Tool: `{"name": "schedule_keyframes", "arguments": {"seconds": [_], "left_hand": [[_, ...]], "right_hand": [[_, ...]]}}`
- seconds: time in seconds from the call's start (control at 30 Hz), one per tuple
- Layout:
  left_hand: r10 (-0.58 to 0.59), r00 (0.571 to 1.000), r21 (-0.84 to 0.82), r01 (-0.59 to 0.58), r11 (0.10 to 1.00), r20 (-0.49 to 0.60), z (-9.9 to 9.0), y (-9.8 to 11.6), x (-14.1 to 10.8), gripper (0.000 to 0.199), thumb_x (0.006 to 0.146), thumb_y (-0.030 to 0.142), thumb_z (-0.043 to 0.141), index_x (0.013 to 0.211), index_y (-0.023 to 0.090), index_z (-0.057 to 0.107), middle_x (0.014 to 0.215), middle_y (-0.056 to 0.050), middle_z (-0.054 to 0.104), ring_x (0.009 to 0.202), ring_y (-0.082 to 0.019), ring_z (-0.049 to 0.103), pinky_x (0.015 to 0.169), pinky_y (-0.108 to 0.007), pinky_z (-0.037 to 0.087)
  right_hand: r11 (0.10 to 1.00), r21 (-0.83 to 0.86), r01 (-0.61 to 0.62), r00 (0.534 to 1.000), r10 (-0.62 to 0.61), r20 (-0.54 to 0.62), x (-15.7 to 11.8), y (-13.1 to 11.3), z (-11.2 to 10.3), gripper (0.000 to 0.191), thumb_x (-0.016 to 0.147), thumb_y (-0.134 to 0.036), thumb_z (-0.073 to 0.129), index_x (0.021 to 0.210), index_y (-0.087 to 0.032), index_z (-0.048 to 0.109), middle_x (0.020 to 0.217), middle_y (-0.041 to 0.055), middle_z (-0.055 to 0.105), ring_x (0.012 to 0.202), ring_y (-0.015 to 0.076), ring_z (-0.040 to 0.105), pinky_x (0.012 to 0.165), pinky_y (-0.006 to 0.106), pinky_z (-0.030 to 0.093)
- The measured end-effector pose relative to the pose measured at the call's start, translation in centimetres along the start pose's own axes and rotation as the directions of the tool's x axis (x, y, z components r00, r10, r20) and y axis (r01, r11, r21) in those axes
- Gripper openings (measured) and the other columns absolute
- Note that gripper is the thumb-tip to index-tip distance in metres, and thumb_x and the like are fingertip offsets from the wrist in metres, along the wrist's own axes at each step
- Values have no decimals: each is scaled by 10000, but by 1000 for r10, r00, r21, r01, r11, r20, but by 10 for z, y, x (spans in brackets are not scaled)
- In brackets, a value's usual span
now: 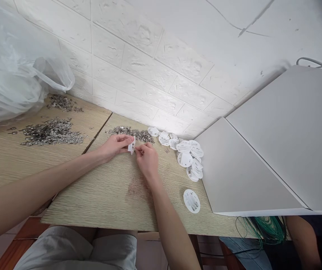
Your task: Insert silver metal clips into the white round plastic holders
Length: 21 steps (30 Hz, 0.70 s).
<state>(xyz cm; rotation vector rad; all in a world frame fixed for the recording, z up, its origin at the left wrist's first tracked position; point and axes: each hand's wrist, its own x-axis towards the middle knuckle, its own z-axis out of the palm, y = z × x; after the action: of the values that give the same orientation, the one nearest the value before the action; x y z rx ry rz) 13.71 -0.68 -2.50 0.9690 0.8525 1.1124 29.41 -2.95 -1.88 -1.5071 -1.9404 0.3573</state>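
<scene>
White plastic disc (132,145) stands on edge, gripped in left hand (115,145) fingers; right hand (147,160) fingers, pinched together, touch its right side, metal clips (130,132) just beyond.

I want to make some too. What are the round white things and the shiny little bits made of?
The round white discs look like moulded plastic: smooth, matte, with slots cut in. The left hand holds one. The little grey bits are probably metal, since they glint silver in the light. The table looks like pale wood-grain board.
</scene>
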Motion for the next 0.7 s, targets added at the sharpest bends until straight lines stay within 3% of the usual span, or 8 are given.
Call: {"name": "schedule_keyframes", "arguments": {"seconds": [0.2,0.37,0.47,0.57,0.7], "left_hand": [[0,999,26,-1,1000,32,-1,-2,0,338,704,448,761,866,156,707,884,-56,689,873,-193,643,879,-385,514],[38,999,-27,-37,999,12,2,4,-2,306,716,434,750,831,153,714,895,-68,685,875,-196,624,851,-363,507],[69,998,-55,-69,996,-6,2,7,-2,308,745,455,716,797,152,713,880,-75,682,863,-194,613,784,-316,500],[34,999,-99,-36,994,-23,1,9,-2,280,789,425,677,834,152,715,860,-74,685,818,-179,611,716,-281,495],[-3,1000,-152,2,988,-10,4,11,-3,238,800,351,638,889,140,704,913,-91,699,860,-210,629,743,-323,519]], "right_hand": [[999,-25,43,999,-43,4,0,0,3,174,823,-138,549,826,-199,712,863,36,598,718,148,565,660,278,443],[973,220,-67,998,67,5,4,2,-2,143,793,-206,596,876,-176,709,863,37,643,697,136,570,658,267,457],[926,351,-137,990,133,36,6,3,-5,219,815,-319,586,921,-167,702,803,27,669,668,139,564,634,267,439],[867,469,-166,986,138,94,6,4,-5,283,804,-400,591,917,-165,701,792,22,678,692,148,569,643,267,430],[762,602,-241,971,197,139,7,7,-3,275,738,-403,648,882,-171,675,785,15,661,694,142,565,648,256,436]]}}
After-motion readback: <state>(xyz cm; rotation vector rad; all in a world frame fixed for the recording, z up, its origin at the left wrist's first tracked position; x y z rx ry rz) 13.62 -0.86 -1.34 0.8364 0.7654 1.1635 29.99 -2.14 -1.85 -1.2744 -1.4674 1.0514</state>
